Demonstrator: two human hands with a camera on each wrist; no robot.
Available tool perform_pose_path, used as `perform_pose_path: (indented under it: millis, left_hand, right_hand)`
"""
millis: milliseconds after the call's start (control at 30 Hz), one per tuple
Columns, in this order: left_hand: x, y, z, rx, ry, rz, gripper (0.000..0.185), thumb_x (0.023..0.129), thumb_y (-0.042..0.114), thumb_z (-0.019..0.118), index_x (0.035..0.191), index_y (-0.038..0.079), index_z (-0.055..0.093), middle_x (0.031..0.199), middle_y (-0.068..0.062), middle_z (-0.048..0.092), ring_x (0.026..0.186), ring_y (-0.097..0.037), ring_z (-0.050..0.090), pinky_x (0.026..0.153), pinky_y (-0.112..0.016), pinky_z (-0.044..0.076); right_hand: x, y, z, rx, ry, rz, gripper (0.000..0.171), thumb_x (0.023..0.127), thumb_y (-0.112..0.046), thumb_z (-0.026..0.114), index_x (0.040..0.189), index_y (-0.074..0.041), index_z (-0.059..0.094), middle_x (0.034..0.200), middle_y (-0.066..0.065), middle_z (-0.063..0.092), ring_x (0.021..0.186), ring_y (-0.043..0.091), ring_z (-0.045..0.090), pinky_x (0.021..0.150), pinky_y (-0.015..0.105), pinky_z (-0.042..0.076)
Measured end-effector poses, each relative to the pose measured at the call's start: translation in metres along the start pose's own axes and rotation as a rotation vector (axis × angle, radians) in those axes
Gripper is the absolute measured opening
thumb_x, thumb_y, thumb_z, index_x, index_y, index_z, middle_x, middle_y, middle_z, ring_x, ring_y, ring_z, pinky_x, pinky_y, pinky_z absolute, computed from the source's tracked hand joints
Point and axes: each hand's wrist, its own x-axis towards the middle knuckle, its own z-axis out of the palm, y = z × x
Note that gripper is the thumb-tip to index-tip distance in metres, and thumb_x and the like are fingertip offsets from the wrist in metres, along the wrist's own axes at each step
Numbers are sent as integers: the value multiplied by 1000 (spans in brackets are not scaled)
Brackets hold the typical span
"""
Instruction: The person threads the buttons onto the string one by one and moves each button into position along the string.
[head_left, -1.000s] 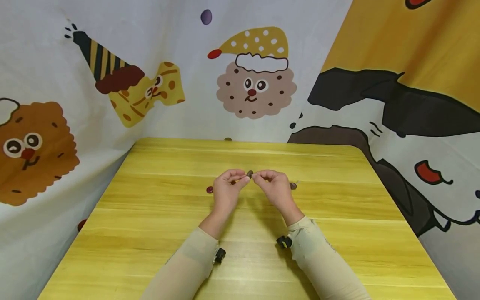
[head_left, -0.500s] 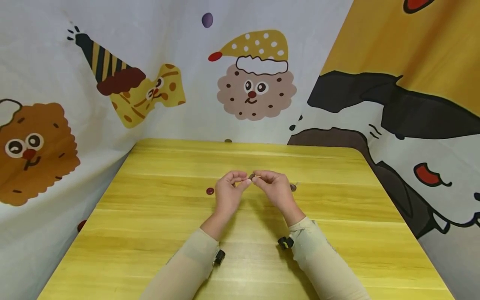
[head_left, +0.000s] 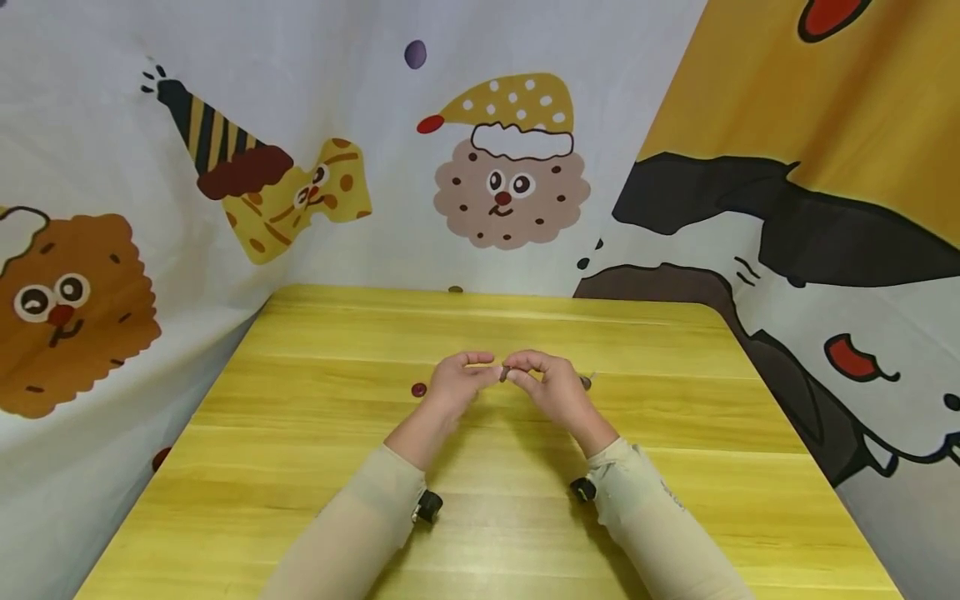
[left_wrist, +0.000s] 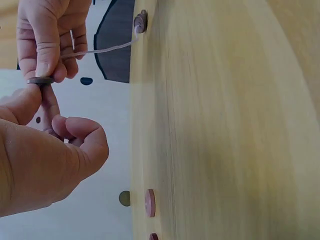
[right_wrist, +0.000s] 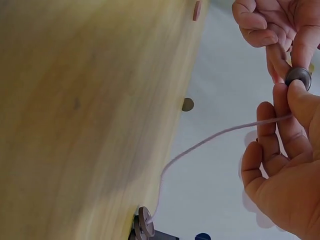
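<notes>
Dark button point(head_left: 505, 372) held in the air above mid-table, pinched between left hand point(head_left: 455, 385) and right hand point(head_left: 550, 387). Wrist views show what head view hides: a pale string point(right_wrist: 210, 137) in the right fingers, running down to buttons point(right_wrist: 144, 223) lying on the yellow table point(head_left: 675, 467). Another loose button point(head_left: 419, 389) lies left of the hands. Bare wood all round; table edges well away. Both grips closed on the button.

A yellow wooden worktop point(head_left: 315, 467) with plank grain carries a small dark red round button point(head_left: 418, 389) left of centre, and another brownish round button point(head_left: 585, 382) with pale string, lying right of centre.
</notes>
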Motion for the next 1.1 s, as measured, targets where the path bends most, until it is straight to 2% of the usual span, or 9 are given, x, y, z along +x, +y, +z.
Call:
perform_pose_path:
  millis: [67,167,267,433,500,633,800,933,1100]
  left_hand:
    - [1,0,0,-2,0,-12,44,97,27,82,136,11,69,128,-12,73,99,-24,60,77,-36,45]
    - [1,-1,2,-26,15,12,43,98,22,81,136,6,67,127,-14,72,109,-25,66,95,-45,54]
    - [-1,-2,5,-53,42,46,40,99,16,79,134,2,66,123,-15,73,112,-26,71,105,-51,54]
    - [-1,-3,6,-65,97,85,30,99,14,78,127,7,68,113,-13,76,100,-23,72,85,-39,56]
    - [-2,-4,7,-54,108,107,28,98,14,79,123,9,69,111,-11,77,97,-21,72,82,-37,56]
    - [-2,-6,8,-37,99,154,30,97,16,82,123,10,69,110,-12,79,94,-18,74,89,-44,59]
    - [-3,-9,8,-21,108,193,29,97,16,81,122,9,70,109,-12,80,93,-17,73,79,-36,58]
    - [-4,-8,5,-24,156,238,27,97,17,81,120,10,70,106,-9,80,93,-20,72,75,-31,55]
    - [-6,-5,0,-65,233,266,23,96,17,82,116,11,71,100,-7,79,88,-21,71,75,-26,52]
  right_hand:
    - [-1,0,1,-8,6,-7,18,103,-20,73,119,-17,79,111,0,81,106,21,76,91,45,62]
    - [-1,0,2,-14,9,-9,20,104,-21,72,122,-16,79,113,2,82,109,23,77,91,45,63]
    - [-2,-1,2,9,-12,6,24,105,-19,71,127,-13,78,119,5,81,116,26,75,95,47,62]
    - [-4,-6,0,70,-82,67,29,103,-25,74,130,-14,76,130,3,78,131,29,68,113,60,50]
    - [-5,-8,1,50,-83,72,33,100,-29,78,130,-15,76,126,2,79,131,29,67,116,63,46]
    - [-5,-10,4,-35,-53,51,36,97,-27,82,128,-11,75,114,3,80,124,30,70,112,60,51]
    - [-4,-10,3,-157,-48,10,33,95,-24,84,124,-10,77,110,5,81,118,31,71,105,55,56]
    - [-3,3,-7,-235,-50,-8,32,94,-22,85,123,-9,79,121,8,80,122,34,70,108,56,55]
    - [-1,35,-29,-345,-92,17,34,92,-19,86,123,-7,79,135,16,74,130,42,66,118,67,41]
